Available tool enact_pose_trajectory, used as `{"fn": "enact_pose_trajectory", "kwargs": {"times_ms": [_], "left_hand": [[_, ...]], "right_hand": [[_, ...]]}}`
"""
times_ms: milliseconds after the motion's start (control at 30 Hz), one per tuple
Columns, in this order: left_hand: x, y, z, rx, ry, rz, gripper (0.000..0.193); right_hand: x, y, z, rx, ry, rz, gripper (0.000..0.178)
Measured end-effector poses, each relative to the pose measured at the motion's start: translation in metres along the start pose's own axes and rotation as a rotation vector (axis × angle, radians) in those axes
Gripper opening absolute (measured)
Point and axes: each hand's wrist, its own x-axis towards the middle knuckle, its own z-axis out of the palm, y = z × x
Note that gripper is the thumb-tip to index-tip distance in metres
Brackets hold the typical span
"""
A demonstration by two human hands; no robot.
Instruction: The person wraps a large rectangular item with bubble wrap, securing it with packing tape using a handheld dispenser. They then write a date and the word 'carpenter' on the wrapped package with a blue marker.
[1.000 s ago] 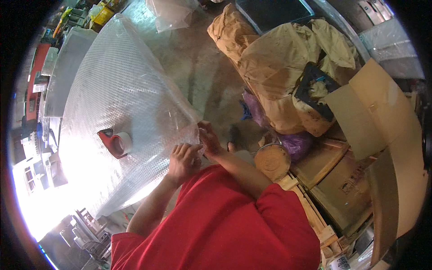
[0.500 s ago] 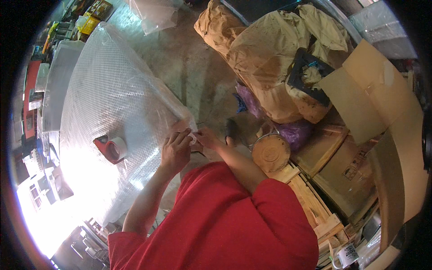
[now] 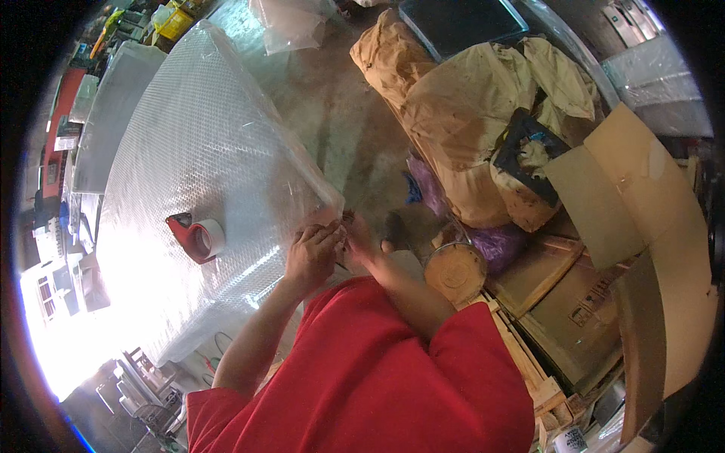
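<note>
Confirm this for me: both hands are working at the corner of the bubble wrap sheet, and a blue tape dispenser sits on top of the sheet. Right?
Not quite. The tape dispenser is red, not blue, as the head view shows. The rest holds: left hand and right hand meet at the bubble wrap sheet corner.

Strong light pours in from low on the person's left, well beyond the left hand point(image 3: 311, 253), burning that corner to pure white. It spreads glare across the large clear bubble-wrap sheet point(image 3: 204, 151) beside that hand, washing out its texture. To the right of the right hand point(image 3: 359, 240) the crumpled brown paper heap point(image 3: 468, 113) sits dimmer but legible. Fingertips look soft, possibly motion blur. Straight edges bow near the dark round rim.
</note>
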Motion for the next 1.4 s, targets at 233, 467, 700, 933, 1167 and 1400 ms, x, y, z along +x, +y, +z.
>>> {"fn": "enact_pose_trajectory", "kwargs": {"times_ms": [233,467,700,933,1167,1400], "left_hand": [[0.001,0.002,-0.001,0.036,-0.014,-0.002,0.029],[-0.011,0.0,0.014,0.057,0.056,0.061,0.034],[-0.024,0.021,0.069,0.152,0.303,-0.09,0.045],[-0.012,0.007,0.1,-0.126,0.294,-0.222,0.042],[-0.041,0.019,0.123,-1.521,0.178,-0.768,0.06],[0.021,-0.025,0.111,-1.464,0.557,-0.119,0.035]], "right_hand": [[-0.019,-0.045,-0.005,-0.842,0.009,-0.056,0.027],[-0.005,-0.078,0.014,-0.734,-0.19,-0.128,0.031],[0.002,-0.115,0.001,-0.756,-0.483,-0.065,0.031],[0.005,-0.127,0.012,-0.908,-0.53,-0.052,0.028],[0.012,-0.133,0.011,-1.037,-0.543,-0.128,0.024],[0.014,-0.142,0.008,-1.417,-0.52,-0.306,0.025]]}}
